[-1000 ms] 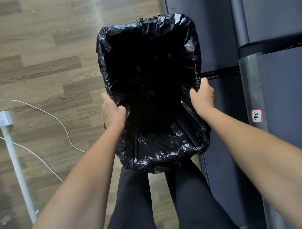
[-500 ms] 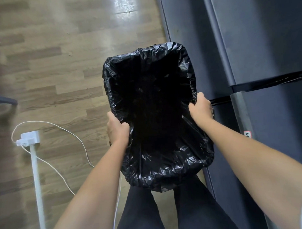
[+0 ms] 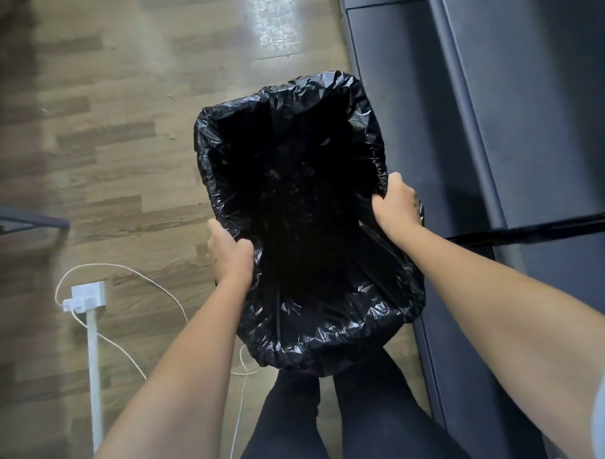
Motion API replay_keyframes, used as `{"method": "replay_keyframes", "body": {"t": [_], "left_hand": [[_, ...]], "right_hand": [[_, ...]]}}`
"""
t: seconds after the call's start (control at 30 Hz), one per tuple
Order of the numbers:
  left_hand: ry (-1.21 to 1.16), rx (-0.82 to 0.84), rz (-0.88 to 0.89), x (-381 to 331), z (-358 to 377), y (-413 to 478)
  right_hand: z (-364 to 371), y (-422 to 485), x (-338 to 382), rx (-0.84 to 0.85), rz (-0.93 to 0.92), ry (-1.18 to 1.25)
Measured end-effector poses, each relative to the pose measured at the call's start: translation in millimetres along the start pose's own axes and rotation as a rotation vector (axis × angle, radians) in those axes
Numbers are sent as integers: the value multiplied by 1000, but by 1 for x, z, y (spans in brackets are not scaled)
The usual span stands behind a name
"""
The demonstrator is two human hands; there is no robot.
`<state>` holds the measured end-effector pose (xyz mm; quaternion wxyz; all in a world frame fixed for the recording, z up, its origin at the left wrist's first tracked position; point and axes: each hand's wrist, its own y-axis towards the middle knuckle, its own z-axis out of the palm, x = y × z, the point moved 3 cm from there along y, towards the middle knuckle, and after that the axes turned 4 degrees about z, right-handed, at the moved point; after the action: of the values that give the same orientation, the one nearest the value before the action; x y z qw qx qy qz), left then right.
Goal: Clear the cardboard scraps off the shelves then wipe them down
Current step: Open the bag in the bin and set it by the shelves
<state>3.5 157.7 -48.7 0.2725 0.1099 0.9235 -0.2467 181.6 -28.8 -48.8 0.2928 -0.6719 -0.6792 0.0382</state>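
The left hand point(image 3: 230, 252) and right hand point(image 3: 394, 205) grip opposite rims of the black crinkled plastic-lined bin point(image 3: 332, 324), holding it mouth-up beside the dark grey metal shelves point(image 3: 496, 119), likely to catch cardboard scraps, none visible here.

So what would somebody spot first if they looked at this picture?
The big black bin bag in the middle, its mouth wide open and too dark to see into. The left hand grips its left edge and the right hand grips its right edge. Along the right run dark shelves, and a white cable curls on the wooden floor at the left.
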Motion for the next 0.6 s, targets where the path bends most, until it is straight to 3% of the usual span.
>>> {"method": "replay_keyframes", "body": {"t": [0.4, 0.6], "left_hand": [[-76, -55, -2, -118, 12, 58], [-104, -68, -12, -144, 7, 116]], "right_hand": [[-91, 102, 80, 20, -72, -10], [-95, 138, 134, -2, -112, -36]]}}
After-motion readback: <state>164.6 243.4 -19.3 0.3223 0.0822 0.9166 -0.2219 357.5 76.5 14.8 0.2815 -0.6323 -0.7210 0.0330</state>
